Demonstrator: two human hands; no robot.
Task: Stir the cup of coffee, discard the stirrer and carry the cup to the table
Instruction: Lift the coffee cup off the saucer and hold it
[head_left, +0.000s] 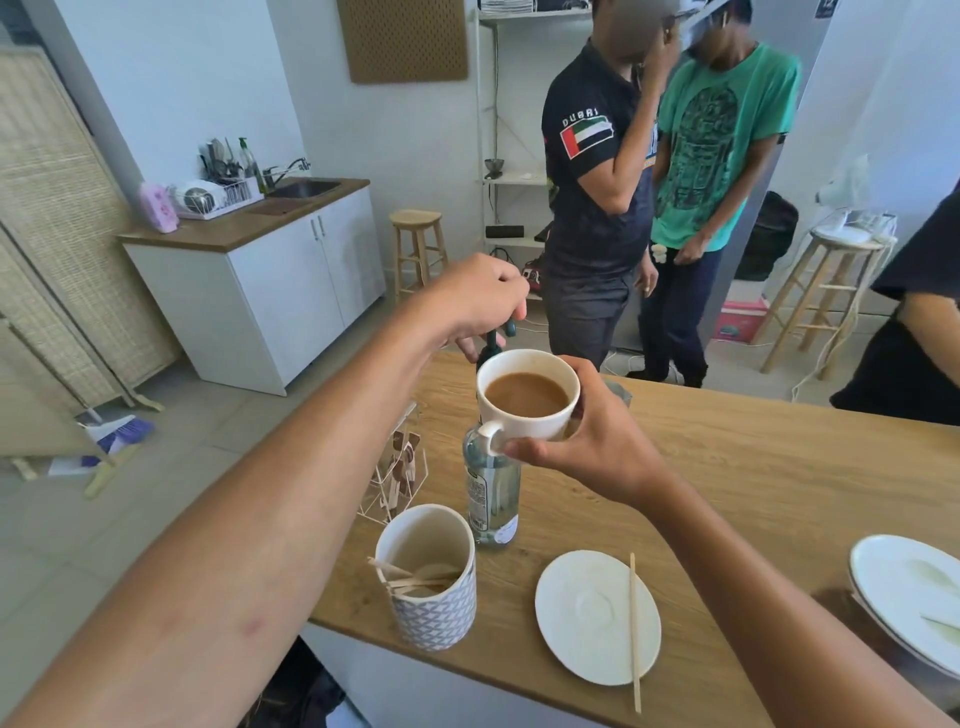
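The white cup (527, 399) of coffee is up in the air over the table (753, 467). The right hand (587, 441) grips it. Behind it, the left hand (478, 304) presses the bottle (491, 499) pump. The stirrer (635, 629) lies on the near saucer (587, 618).

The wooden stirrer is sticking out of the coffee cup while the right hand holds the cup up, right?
Not quite. The stirrer isn't in the coffee cup; it lies across the white saucer on the wooden table. The right hand does hold the cup up, as the head view shows.
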